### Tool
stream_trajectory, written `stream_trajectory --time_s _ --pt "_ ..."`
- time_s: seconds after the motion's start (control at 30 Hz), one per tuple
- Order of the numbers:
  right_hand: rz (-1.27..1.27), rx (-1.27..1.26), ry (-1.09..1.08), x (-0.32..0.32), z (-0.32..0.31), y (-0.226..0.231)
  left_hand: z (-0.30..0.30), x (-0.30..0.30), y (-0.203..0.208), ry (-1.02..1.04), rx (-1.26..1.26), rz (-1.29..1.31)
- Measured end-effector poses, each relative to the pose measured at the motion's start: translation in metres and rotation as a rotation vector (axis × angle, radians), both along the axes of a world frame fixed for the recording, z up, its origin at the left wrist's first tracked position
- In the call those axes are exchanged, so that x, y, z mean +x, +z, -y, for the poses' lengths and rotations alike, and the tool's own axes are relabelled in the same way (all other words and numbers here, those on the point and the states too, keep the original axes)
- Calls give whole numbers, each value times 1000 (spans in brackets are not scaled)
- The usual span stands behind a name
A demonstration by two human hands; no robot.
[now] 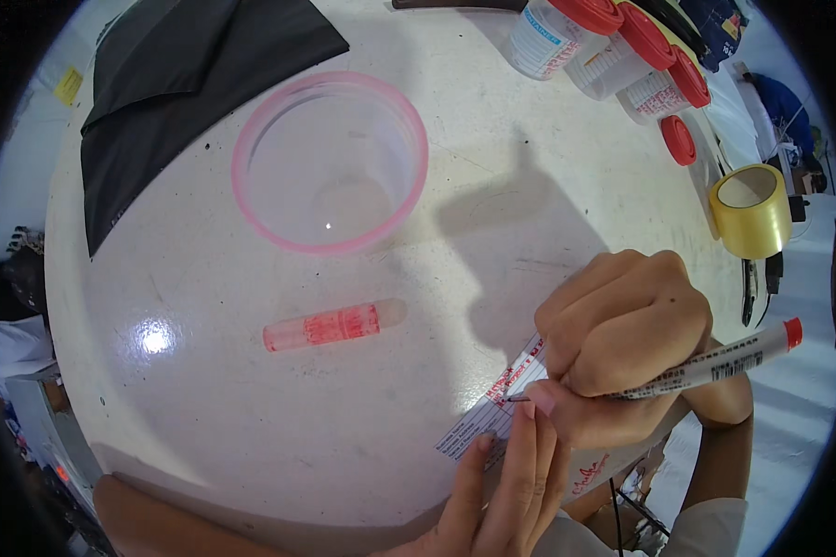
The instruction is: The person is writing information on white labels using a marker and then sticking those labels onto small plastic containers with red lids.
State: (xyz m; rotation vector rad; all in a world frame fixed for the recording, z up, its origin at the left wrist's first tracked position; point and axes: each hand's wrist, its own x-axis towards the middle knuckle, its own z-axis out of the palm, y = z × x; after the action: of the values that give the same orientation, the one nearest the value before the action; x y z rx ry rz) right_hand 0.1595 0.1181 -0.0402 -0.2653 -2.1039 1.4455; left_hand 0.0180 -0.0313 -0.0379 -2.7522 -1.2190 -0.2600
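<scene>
My right hand (636,339) is closed around a white marker (738,360) with a red end. The marker's tip touches a white printed label (474,429) that bears red handwriting, near the table's front edge. Fingers of my left hand (511,501) lie stretched out on the label's near side, beside the tip. Part of the label is hidden under both hands. Left of it, a clear capped tube (334,325) with red markings lies on its side. Beyond the tube stands a clear tub (422,153) with a pink rim.
Several clear containers (618,60) with red lids stand at the far right, near a loose red lid (678,140). A roll of yellowish tape (769,227) sits at the right edge. Folded black sheeting (158,139) covers the far left of the white table (186,399).
</scene>
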Motion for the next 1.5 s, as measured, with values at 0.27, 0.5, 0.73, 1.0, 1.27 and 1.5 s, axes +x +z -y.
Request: stream_trajectory --time_s 0.27,0.5,0.73,1.0,1.27,1.5 --pt "23 -40 25 -6 2 9 -1 -5 13 2 58 -55" --pt "38 14 14 -6 2 11 -5 -9 33 8 54 -116" --pt "35 32 -14 -7 3 9 -2 -2 11 32 -4 10" --pt "34 -5 -21 -4 4 9 4 0 7 45 6 11" --pt "15 13 -27 -6 2 9 -4 -8 27 16 46 -129" --pt "19 16 -20 -5 3 8 1 -1 9 57 12 -32"
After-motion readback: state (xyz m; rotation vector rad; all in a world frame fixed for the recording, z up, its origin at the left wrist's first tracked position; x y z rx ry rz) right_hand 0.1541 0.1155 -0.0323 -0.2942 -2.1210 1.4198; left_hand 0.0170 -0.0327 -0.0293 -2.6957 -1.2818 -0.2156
